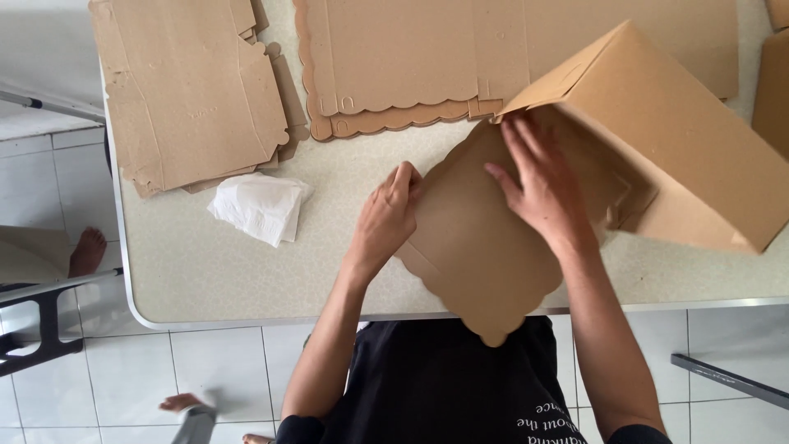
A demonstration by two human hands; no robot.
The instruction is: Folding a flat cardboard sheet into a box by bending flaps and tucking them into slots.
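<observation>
White floor tiles (214, 362) run under a pale speckled worktop (214, 263) with a metal rim, whose near edge crosses just in front of the person in a black shirt. Nearest, a brown cardboard lid flap with a scalloped edge (477, 247) overhangs that edge, its lowest lobe hanging past the rim. The left hand (386, 218) grips the flap's left border, fingers curled and pinching the card. The right hand (542, 185) lies flat on the flap, fingers spread, near the mouth of the half-folded brown cardboard box (666, 148) tilted to the right; its inside is hidden. Left of the hands is bare surface, then a crumpled white tissue (259, 205). Farther back lie a stack of flat brown box blanks (189, 90) and a scalloped flat cardboard sheet (411, 57), both cut off at the top.
</observation>
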